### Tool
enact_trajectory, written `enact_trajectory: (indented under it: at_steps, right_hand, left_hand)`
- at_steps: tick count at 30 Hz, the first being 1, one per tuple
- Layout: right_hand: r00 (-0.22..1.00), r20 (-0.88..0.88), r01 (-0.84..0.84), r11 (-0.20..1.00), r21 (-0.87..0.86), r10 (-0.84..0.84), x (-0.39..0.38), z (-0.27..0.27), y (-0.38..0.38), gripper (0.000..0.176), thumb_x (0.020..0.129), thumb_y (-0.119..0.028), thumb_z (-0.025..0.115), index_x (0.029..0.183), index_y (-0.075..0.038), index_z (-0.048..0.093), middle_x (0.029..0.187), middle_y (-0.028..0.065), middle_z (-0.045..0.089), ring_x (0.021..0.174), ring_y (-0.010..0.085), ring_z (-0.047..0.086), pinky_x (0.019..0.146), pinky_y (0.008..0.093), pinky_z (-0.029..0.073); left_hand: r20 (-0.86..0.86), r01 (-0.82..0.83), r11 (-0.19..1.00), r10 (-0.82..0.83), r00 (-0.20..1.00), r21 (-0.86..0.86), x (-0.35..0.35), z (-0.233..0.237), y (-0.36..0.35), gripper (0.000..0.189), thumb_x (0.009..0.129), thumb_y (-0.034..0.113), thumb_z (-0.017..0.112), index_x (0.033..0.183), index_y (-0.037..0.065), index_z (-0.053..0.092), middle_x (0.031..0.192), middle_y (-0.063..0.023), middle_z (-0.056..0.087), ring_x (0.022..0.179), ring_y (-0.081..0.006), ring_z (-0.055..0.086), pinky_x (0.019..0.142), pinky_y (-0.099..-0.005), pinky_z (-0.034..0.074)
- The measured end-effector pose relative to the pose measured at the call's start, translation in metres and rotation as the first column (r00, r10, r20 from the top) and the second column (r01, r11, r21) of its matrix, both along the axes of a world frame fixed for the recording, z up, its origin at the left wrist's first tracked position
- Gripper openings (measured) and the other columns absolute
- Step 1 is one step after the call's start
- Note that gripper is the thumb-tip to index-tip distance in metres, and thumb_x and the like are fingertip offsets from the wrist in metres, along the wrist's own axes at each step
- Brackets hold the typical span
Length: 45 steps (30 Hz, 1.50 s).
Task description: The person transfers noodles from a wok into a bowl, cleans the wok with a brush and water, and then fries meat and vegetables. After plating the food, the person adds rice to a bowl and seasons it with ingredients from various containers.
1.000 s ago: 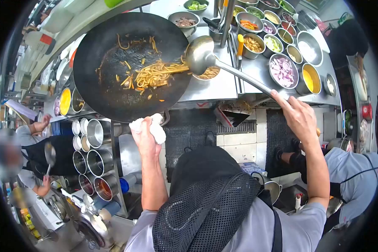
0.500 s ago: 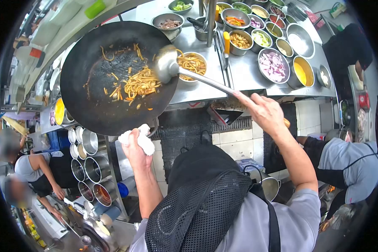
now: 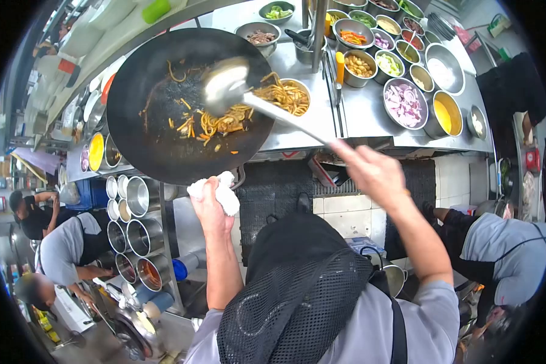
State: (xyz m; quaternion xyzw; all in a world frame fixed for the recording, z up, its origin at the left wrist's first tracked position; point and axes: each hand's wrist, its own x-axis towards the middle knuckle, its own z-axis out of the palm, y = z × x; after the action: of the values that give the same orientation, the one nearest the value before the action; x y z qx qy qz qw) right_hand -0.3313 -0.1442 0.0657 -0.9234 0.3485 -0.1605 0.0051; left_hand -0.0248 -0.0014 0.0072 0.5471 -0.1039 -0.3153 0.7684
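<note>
Wok (image 3: 141,130), tilted toward the viewer's near side, with noodles (image 3: 227,121) lying right of its middle and scattered strands farther left. The noodles extend to the right rim, where a bowl (image 3: 310,99) of the same noodles stands just beside the wok on the steel desk (image 3: 359,110); the wok partly hides this bowl.

The right hand (image 3: 373,177) is closed around the handle of a ladle (image 3: 258,103), the forefinger laid along the shaft. The ladle's head, blurred, lies over the noodles; whether it touches them cannot be told. The left hand (image 3: 211,203) is closed on a folded white cloth (image 3: 227,197) at the wok's near rim; what lies beneath the cloth is hidden.

Right of the noodle bowl, an orange-handled tool (image 3: 340,68) stands near containers of cut ingredients, among them purple onion (image 3: 404,103), pepper strips (image 3: 353,37) and pale green pieces (image 3: 390,64). A pot (image 3: 432,125) of yellow liquid stands beside the onion. Beyond the wok are bowls of meat (image 3: 261,37) and greens (image 3: 277,12). Below left, steel pots (image 3: 142,236) are ranked in rows. Co-workers bend at both sides, well apart from the wok.
</note>
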Motion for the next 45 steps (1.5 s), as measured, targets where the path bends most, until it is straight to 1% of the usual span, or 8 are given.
enact_trajectory:
  at_steps: [3, 6, 11, 28, 33, 38, 42, 45]
  right_hand:
    - [0.979, 0.114, -0.180, 0.978, 0.108, 0.168, 0.040, -0.027, 0.009, 0.067, 0.083, -0.012, 0.062, 0.144, -0.029, 0.040, 0.072, 0.0028, 0.049, 0.056, 0.0203, 0.057, 0.048, 0.0342, 0.049]
    - [0.975, 0.075, -0.218, 0.969, 0.115, 0.210, 0.039, -0.039, 0.006, 0.068, 0.083, -0.010, 0.060, 0.145, -0.028, 0.039, 0.072, 0.0023, 0.048, 0.057, 0.0189, 0.056, 0.052, 0.0332, 0.050]
    - [0.973, -0.215, -0.114, 0.986, -0.124, 0.085, -0.018, -0.036, -0.014, 0.074, 0.078, -0.008, 0.057, 0.146, -0.031, 0.039, 0.072, -0.0003, 0.046, 0.062, 0.0137, 0.055, 0.058, 0.0280, 0.050]
    - [0.964, -0.230, 0.068, 0.957, -0.283, -0.137, -0.095, -0.002, -0.025, 0.076, 0.073, -0.004, 0.063, 0.143, -0.030, 0.046, 0.074, -0.0008, 0.048, 0.064, 0.0140, 0.054, 0.061, 0.0297, 0.047]
    - [0.972, -0.187, 0.088, 0.962, -0.259, -0.139, -0.098, -0.001, -0.022, 0.075, 0.073, -0.003, 0.064, 0.141, -0.029, 0.048, 0.072, -0.0006, 0.047, 0.060, 0.0139, 0.053, 0.058, 0.0291, 0.048]
    - [0.996, 0.074, 0.053, 0.991, -0.121, -0.044, -0.032, -0.016, -0.030, 0.057, 0.080, -0.010, 0.068, 0.133, -0.026, 0.056, 0.069, 0.0031, 0.052, 0.057, 0.0183, 0.058, 0.051, 0.0318, 0.050]
    - [0.997, 0.071, -0.002, 0.997, 0.081, -0.004, 0.032, -0.043, -0.044, 0.059, 0.084, -0.013, 0.063, 0.139, -0.029, 0.049, 0.075, 0.0058, 0.055, 0.065, 0.0247, 0.062, 0.058, 0.0387, 0.052]
    - [0.999, 0.033, -0.027, 0.999, 0.035, 0.026, 0.042, -0.041, -0.048, 0.059, 0.084, -0.013, 0.063, 0.139, -0.028, 0.049, 0.074, 0.0043, 0.054, 0.065, 0.0225, 0.063, 0.057, 0.0372, 0.052]
  left_hand:
    - [0.002, 0.005, 1.000, -0.005, 1.000, -0.002, -0.004, 0.002, 0.000, 0.002, 0.087, 0.006, 0.059, 0.086, 0.004, 0.057, 0.079, -0.0125, 0.065, 0.059, -0.0179, 0.062, 0.045, -0.0278, 0.049]
    - [-0.017, -0.019, 1.000, 0.019, 1.000, -0.004, -0.006, 0.006, 0.005, 0.003, 0.087, 0.006, 0.059, 0.086, 0.005, 0.057, 0.079, -0.0116, 0.065, 0.059, -0.0175, 0.062, 0.045, -0.0279, 0.049]
    - [-0.027, -0.007, 0.999, 0.006, 1.000, -0.033, -0.003, 0.004, 0.007, 0.004, 0.088, 0.007, 0.059, 0.087, 0.005, 0.057, 0.078, -0.0106, 0.065, 0.059, -0.0173, 0.062, 0.045, -0.0277, 0.049]
    - [0.009, -0.008, 0.997, 0.009, 1.000, -0.076, -0.005, 0.001, -0.006, 0.002, 0.087, 0.001, 0.058, 0.087, 0.003, 0.058, 0.079, -0.0072, 0.062, 0.072, -0.0205, 0.065, 0.062, -0.0319, 0.053]
    - [0.010, -0.031, 0.997, 0.031, 0.999, -0.066, -0.008, 0.004, -0.004, 0.002, 0.087, 0.002, 0.059, 0.087, 0.003, 0.058, 0.080, -0.0076, 0.063, 0.072, -0.0204, 0.065, 0.063, -0.0319, 0.054]
    - [0.006, -0.005, 1.000, 0.005, 1.000, 0.001, -0.013, 0.014, 0.002, 0.004, 0.088, 0.000, 0.055, 0.086, 0.004, 0.055, 0.079, -0.0053, 0.059, 0.074, -0.0197, 0.065, 0.064, -0.0328, 0.055]
    - [-0.006, -0.007, 1.000, 0.007, 1.000, 0.025, -0.017, 0.017, 0.008, 0.002, 0.089, 0.002, 0.056, 0.087, 0.003, 0.057, 0.080, -0.0069, 0.062, 0.072, -0.0195, 0.065, 0.063, -0.0326, 0.054]
    - [0.002, -0.026, 0.999, 0.025, 1.000, 0.034, -0.017, 0.016, 0.010, 0.001, 0.088, 0.006, 0.058, 0.087, 0.004, 0.058, 0.080, -0.0080, 0.064, 0.068, -0.0191, 0.064, 0.057, -0.0309, 0.052]
